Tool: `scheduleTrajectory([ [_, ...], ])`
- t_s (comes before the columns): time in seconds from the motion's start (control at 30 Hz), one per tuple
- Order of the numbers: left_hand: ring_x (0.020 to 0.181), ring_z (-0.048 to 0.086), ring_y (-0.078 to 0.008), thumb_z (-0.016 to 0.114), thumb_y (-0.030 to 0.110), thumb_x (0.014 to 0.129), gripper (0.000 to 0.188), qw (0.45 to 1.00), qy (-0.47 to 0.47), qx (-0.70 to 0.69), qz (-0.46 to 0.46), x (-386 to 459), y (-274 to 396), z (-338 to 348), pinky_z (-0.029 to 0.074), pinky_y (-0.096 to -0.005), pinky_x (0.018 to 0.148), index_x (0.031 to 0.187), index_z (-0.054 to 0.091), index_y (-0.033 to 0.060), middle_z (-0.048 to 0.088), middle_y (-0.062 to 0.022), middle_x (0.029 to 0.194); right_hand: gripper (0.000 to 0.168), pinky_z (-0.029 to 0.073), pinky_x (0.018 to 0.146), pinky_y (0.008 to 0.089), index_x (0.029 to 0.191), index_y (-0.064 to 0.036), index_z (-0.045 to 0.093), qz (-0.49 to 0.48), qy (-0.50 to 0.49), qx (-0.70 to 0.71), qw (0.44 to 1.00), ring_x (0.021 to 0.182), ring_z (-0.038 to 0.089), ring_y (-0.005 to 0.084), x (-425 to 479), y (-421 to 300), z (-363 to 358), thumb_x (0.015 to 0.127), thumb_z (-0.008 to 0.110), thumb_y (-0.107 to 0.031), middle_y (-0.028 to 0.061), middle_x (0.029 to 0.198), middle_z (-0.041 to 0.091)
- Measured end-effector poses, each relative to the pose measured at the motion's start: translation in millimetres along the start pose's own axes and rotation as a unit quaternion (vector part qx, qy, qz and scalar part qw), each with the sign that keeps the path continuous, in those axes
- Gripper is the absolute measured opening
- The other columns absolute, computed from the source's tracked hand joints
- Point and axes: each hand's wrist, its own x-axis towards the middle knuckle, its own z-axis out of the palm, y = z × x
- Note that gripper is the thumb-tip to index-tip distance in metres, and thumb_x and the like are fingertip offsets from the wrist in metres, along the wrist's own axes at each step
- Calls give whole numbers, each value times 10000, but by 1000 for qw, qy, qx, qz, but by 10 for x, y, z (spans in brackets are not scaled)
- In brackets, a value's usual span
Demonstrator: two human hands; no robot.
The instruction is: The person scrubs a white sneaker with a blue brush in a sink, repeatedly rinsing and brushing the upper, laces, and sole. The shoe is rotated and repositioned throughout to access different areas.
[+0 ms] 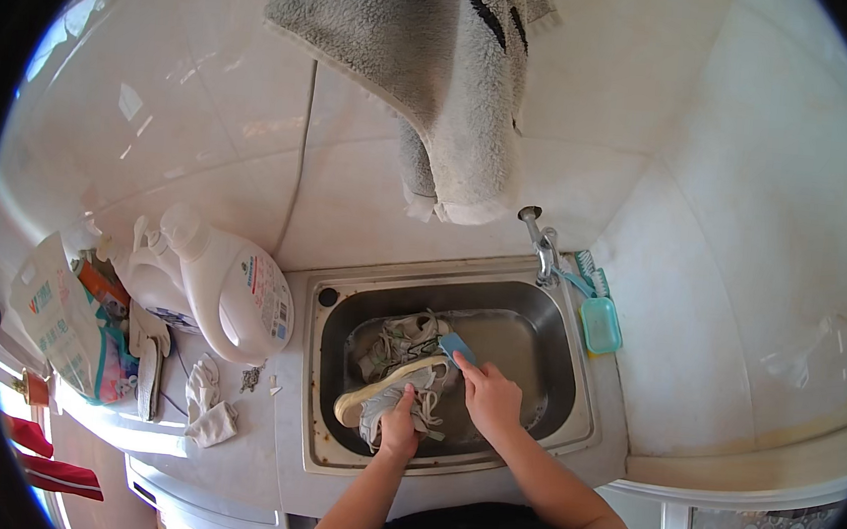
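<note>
A light grey sneaker with a yellowed sole is tilted over the near left part of the stainless steel sink, gripped by my left hand. My right hand holds a blue scrubbing brush against the shoe's end; its bristles are hidden. Behind lies a second sneaker, with laces showing, in the murky water of the basin.
Large white detergent bottles, a plastic packet and a crumpled white cloth stand or lie left of the sink. A metal faucet, a brush and a turquoise soap dish are at right. A grey towel hangs above.
</note>
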Motion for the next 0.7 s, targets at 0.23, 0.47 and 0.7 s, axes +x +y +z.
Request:
scheduleTrajectory([
  [0.23, 1003, 604, -228, 512, 230, 955, 301, 999, 45, -19, -9, -75, -24, 68, 493, -373, 864, 1180, 540, 33, 613, -88, 1113, 424, 470, 468, 401, 1184, -321, 606, -7, -5, 11, 1000, 530, 568, 279, -239, -174, -147, 808, 609, -125, 50, 686, 518],
  [0.47, 938, 624, -202, 519, 297, 952, 353, 999, 28, -18, 25, -176, -98, 227, 516, -334, 796, 1157, 551, 12, 629, -79, 1064, 440, 469, 467, 406, 1189, -322, 602, 3, 19, -4, 1000, 533, 571, 281, -140, -132, -143, 799, 609, -116, 54, 708, 525],
  [0.7, 1016, 596, -219, 480, 243, 970, 324, 997, 57, 16, -43, -106, -83, 157, 488, -360, 875, 1195, 522, 13, 603, -91, 1139, 462, 473, 474, 406, 1209, -322, 587, 0, 14, -1, 1000, 539, 574, 288, -142, -130, -164, 801, 602, -107, 55, 717, 526],
])
